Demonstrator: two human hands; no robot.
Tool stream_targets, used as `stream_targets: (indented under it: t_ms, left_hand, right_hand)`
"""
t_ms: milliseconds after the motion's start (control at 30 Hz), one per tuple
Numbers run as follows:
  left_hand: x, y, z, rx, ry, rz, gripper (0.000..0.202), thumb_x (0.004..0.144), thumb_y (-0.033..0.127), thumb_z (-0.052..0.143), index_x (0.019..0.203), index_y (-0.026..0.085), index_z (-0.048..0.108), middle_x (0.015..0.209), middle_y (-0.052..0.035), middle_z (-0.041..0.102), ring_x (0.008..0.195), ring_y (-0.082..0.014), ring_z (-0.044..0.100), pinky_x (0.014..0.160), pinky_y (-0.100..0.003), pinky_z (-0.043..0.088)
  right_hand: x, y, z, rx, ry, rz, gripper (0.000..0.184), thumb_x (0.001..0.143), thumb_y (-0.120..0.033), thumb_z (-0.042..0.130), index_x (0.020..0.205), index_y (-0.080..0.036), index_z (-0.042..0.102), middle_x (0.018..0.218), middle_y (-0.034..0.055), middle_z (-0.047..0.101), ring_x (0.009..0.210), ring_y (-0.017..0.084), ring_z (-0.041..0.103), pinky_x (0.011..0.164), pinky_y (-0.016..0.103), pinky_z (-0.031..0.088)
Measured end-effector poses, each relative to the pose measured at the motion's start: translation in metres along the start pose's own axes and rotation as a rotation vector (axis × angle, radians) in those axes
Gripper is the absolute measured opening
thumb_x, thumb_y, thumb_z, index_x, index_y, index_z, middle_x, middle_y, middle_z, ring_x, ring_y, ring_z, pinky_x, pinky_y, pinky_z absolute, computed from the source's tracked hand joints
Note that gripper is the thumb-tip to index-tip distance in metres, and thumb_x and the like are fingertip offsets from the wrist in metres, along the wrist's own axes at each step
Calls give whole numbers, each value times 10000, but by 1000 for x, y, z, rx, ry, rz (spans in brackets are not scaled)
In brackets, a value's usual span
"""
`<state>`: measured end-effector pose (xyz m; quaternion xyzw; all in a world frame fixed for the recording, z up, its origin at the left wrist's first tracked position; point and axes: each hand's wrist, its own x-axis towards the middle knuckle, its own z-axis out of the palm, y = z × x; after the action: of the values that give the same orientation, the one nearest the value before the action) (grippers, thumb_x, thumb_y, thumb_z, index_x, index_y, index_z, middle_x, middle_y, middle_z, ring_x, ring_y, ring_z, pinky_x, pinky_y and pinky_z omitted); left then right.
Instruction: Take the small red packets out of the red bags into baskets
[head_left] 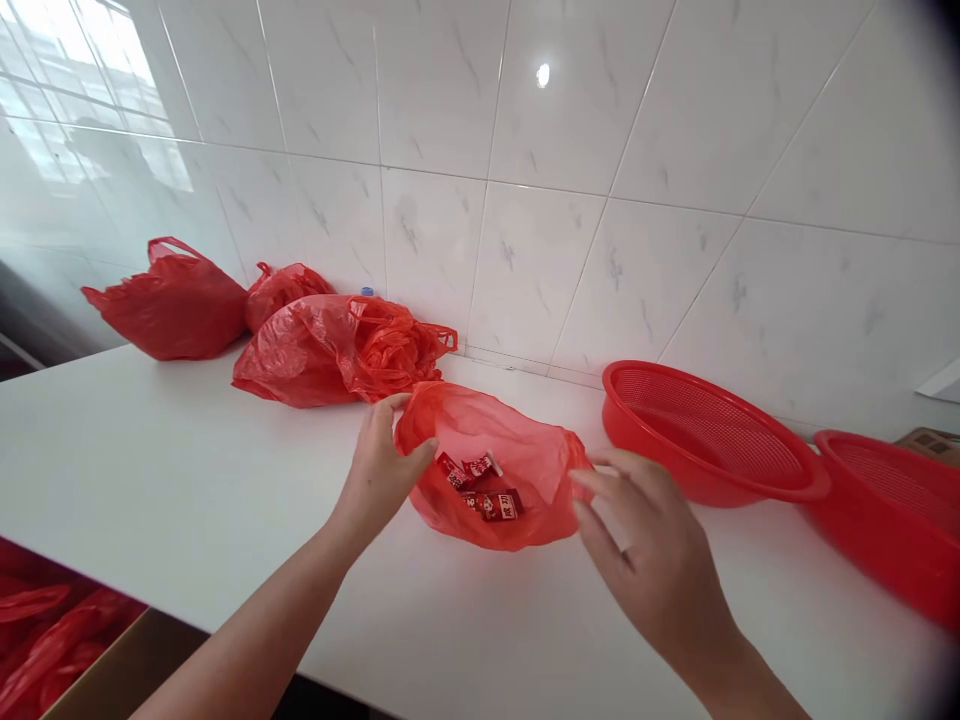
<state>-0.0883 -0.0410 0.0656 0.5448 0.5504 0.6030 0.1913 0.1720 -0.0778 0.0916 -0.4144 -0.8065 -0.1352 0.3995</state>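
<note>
While both hands are at the open mouth of a red plastic bag, which lies near the middle of the white worktop, toward its front edge, the left hand has its fingers curled over the bag's left rim, gripping the thin film. The right hand stands at the opposite rim with its fingers spread and open, the tips just beside the plastic and not closed on it. Several small red packets with white lettering lie loosely at the bottom of the bag. Behind it, at the worktop's back edge against the marble-patterned wall tiles, three further red plastic bags stand grouped together, with a blue bottle cap showing behind them. Toward the right end sits a round red mesh basket, with a second basket beside it, cut off by the frame. Past the front edge, at lower left, a cardboard box holds more red plastic.
</note>
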Motion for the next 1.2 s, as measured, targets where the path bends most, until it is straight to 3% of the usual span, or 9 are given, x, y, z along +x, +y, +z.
stream_targets:
  t_ms: [100, 167, 233, 367, 433, 533, 667, 900, 1200]
  left_hand:
    - [-10, 9, 3, 218, 149, 375, 442, 694, 202, 658, 1125, 227, 563, 1343, -82, 441, 1295, -292, 333, 1064, -476, 281]
    - [-13, 16, 6, 253, 29, 548, 310, 753, 174, 599, 1058, 231, 598, 1240, -79, 533, 1196, -262, 453, 1005, -424, 363]
    - [-13, 19, 12, 312, -239, 599, 230, 821, 143, 487, 987, 232, 619, 995, -58, 637, 936, -200, 588, 824, -333, 469]
    - [-4, 2, 25, 643, -696, 397, 277, 780, 93, 465, 981, 217, 609, 921, -55, 634, 728, -164, 594, 593, -254, 447]
    - [2, -14, 27, 793, -728, 213, 380, 672, 151, 606, 1044, 227, 593, 1087, -94, 596, 817, -217, 603, 601, -275, 449]
    - [8, -36, 25, 801, -802, 2, 422, 581, 242, 686, 996, 239, 613, 984, -69, 636, 804, -255, 606, 591, -288, 436]
    - [15, -51, 26, 577, -919, -45, 312, 615, 294, 661, 924, 260, 638, 812, -4, 665, 730, -226, 612, 565, -265, 411]
    - [19, -66, 56, 317, -724, -90, 292, 728, 372, 591, 1007, 296, 624, 878, -2, 677, 764, -215, 624, 594, -277, 438]
    - [12, -88, 59, 162, -673, -228, 138, 769, 333, 537, 692, 253, 619, 661, 25, 652, 607, -174, 605, 535, -272, 422]
  right_hand:
    - [6, -26, 6, 189, -74, -171, 306, 829, -151, 504, 1098, -282, 569, 1131, 75, 576, 1058, 234, 559, 853, 399, 510]
    - [10, -34, 17, 277, -175, -221, 339, 848, -114, 451, 1134, -267, 549, 1148, 74, 578, 1048, 209, 570, 823, 358, 526]
    - [13, -34, 35, 300, -320, -191, 356, 859, -81, 387, 1123, -252, 554, 1070, 66, 609, 936, 182, 608, 732, 322, 537]
    - [9, -12, 74, 118, -614, 29, 281, 832, -114, 441, 1037, -229, 595, 915, 47, 621, 700, 158, 601, 565, 281, 478]
    - [2, 4, 87, 38, -696, 123, 376, 719, -188, 619, 1092, -223, 586, 1015, 75, 608, 832, 223, 604, 668, 337, 485]
    - [-11, 30, 97, 140, -794, 254, 792, 513, -238, 773, 1253, -251, 489, 1146, 82, 580, 1020, 290, 555, 806, 380, 464]
    - [-18, 61, 106, 375, -838, 433, 853, 510, -289, 778, 1294, -286, 441, 1137, 54, 597, 999, 257, 578, 735, 328, 490]
    - [-18, 95, 124, 602, -546, 486, 380, 869, -399, 463, 1190, -224, 566, 1172, 67, 617, 1081, 236, 566, 913, 403, 450]
    - [-23, 89, 129, 452, -607, 444, 335, 705, -266, 666, 1036, -253, 622, 1101, 46, 634, 1026, 237, 575, 886, 419, 454]
